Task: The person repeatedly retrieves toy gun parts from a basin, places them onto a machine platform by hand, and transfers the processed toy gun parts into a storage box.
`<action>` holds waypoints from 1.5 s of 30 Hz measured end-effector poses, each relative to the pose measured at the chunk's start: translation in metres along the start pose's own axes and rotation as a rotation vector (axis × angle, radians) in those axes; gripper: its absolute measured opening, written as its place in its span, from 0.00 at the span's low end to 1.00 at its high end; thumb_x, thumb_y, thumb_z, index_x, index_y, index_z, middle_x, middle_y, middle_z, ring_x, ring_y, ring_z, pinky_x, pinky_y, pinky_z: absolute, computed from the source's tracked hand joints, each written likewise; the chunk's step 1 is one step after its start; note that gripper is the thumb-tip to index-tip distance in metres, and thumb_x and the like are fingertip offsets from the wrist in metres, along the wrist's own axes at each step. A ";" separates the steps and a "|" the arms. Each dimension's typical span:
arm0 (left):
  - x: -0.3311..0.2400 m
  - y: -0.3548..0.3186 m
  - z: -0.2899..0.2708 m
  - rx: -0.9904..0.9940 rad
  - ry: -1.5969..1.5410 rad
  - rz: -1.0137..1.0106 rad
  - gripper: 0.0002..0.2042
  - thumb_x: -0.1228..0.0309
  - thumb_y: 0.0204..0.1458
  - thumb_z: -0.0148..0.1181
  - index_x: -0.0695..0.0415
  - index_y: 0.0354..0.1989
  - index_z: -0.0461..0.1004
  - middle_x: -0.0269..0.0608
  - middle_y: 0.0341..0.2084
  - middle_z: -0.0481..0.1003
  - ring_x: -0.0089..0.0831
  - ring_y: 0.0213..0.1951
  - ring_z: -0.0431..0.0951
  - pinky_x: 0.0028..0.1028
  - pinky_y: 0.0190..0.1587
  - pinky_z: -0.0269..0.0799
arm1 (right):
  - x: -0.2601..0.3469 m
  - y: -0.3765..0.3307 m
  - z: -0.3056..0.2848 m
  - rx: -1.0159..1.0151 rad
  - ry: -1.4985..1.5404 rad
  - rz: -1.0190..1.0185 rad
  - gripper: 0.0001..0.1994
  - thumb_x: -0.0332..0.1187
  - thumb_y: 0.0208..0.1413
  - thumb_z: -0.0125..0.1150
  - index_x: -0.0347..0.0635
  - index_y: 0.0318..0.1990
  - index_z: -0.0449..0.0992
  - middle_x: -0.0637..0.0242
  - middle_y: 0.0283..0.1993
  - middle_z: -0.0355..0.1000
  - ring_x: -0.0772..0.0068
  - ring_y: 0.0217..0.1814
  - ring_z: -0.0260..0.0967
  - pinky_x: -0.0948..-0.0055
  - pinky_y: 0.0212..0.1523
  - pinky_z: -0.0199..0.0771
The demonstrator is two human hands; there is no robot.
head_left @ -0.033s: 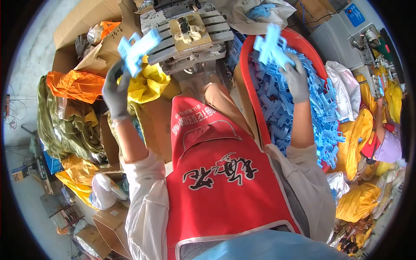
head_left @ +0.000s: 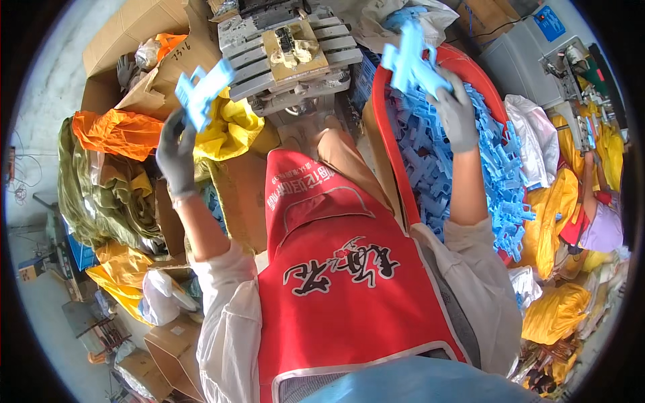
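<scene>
The left hand, gloved grey, is closed round the lower end of a blue plastic part, lifting it clear of the yellow bag and cardboard boxes below — up where it can be looked over. Between the arms sits a grey slatted machine, just ahead of the red apron. The right hand, gloved too, grips a second blue part above the red basket — heaped with more of the same parts, so the supply is within easy reach.
</scene>
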State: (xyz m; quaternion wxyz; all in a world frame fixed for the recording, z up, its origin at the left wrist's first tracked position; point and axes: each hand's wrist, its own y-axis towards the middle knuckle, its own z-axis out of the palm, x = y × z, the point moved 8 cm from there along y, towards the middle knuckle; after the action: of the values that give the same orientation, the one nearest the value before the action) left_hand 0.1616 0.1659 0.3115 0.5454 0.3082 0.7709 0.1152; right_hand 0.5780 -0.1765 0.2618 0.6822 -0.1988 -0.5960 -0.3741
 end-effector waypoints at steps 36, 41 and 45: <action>0.053 -0.122 0.052 0.427 0.457 -0.149 0.15 0.67 0.58 0.53 0.63 0.49 0.75 0.45 0.44 0.78 0.34 0.44 0.78 0.29 0.48 0.71 | -0.237 -0.119 -0.111 0.219 -1.880 0.404 0.19 0.48 0.54 0.53 0.55 0.51 0.72 0.59 0.48 0.74 0.59 0.50 0.71 0.60 0.48 0.70; 0.028 -0.120 0.058 0.466 0.385 -0.152 0.15 0.68 0.58 0.53 0.64 0.48 0.75 0.45 0.43 0.78 0.32 0.43 0.78 0.28 0.48 0.71 | -0.279 -0.082 -0.121 0.253 -1.789 0.525 0.18 0.40 0.53 0.55 0.59 0.53 0.71 0.58 0.53 0.70 0.61 0.51 0.72 0.62 0.47 0.72; 0.037 -0.131 0.037 0.420 0.437 -0.244 0.15 0.68 0.58 0.53 0.64 0.48 0.75 0.44 0.43 0.78 0.30 0.42 0.78 0.28 0.46 0.72 | -0.275 -0.079 -0.142 0.380 -1.840 0.525 0.17 0.36 0.52 0.52 0.54 0.51 0.73 0.57 0.55 0.68 0.57 0.52 0.71 0.59 0.50 0.72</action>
State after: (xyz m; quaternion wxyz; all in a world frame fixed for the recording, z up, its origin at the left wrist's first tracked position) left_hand 0.1415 0.0795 0.2022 0.3014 0.2873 0.9079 -0.0488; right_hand 0.6107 -0.2538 -0.0461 0.0327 -0.4265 -0.8830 0.1934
